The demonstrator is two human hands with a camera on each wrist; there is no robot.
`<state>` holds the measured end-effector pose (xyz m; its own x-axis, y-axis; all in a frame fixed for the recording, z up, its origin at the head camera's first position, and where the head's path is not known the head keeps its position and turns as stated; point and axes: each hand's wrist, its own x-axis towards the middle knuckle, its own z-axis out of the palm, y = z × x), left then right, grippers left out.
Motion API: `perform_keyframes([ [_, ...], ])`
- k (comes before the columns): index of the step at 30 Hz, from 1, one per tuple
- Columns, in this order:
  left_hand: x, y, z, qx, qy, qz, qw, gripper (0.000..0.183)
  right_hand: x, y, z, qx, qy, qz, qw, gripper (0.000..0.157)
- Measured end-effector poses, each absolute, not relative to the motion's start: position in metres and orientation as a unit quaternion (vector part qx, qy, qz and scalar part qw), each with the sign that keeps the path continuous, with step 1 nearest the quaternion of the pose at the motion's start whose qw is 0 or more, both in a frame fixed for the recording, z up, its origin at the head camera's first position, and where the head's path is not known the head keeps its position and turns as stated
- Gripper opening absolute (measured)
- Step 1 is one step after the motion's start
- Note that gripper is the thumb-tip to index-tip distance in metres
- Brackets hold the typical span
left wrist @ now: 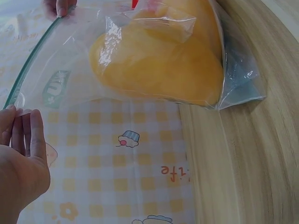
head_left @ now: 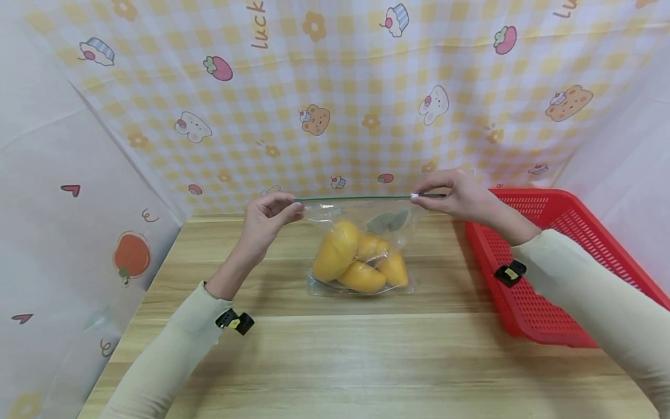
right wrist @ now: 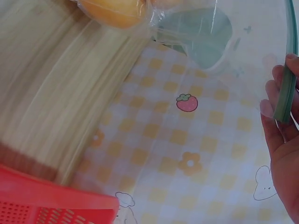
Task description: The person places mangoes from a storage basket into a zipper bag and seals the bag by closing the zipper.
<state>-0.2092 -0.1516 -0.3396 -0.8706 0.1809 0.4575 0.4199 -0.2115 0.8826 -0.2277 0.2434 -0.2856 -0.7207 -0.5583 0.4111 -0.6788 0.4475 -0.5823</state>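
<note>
A clear zip bag [head_left: 320,213] with a green seal strip [head_left: 356,198] stands upright on the wooden table, its bottom on the boards. Inside lie several yellow mangoes [head_left: 362,277], and a grey-green printed patch [head_left: 388,222] shows on the bag's upper right. My left hand [head_left: 264,224] pinches the left end of the strip between thumb and fingers. At the other end, my right hand [head_left: 460,195] pinches the strip, its fingertips right at a small white piece [head_left: 414,195]. The strip is stretched straight between both hands. In the right wrist view the strip's green end [right wrist: 283,109] lies across the right fingers.
To the right, a red perforated plastic basket [head_left: 505,308] sits on the table [head_left: 335,366], under my right forearm. Behind the table hangs a yellow-and-white checked cloth [head_left: 345,93] with cartoon prints. White printed sheeting [head_left: 63,244] covers the left side.
</note>
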Motion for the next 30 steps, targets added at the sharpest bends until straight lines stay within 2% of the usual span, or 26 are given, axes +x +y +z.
perform_keyframes([
  [6, -0.209, -0.153, -0.340, -0.234, -0.626, -0.740, 0.079, 0.010, -0.225, 0.250, -0.288, 0.361, -0.850, 0.373, 0.088, 0.012],
  [15, -0.210, -0.154, -0.341, -0.228, -0.625, -0.743, 0.076, 0.009, -0.223, 0.263, -0.290, 0.372, -0.857, 0.329, 0.137, 0.015],
  [30, -0.207, -0.154, -0.337, -0.227, -0.635, -0.735, 0.075, 0.008, -0.215, 0.281, -0.293, 0.394, -0.846, 0.323, 0.152, 0.022],
])
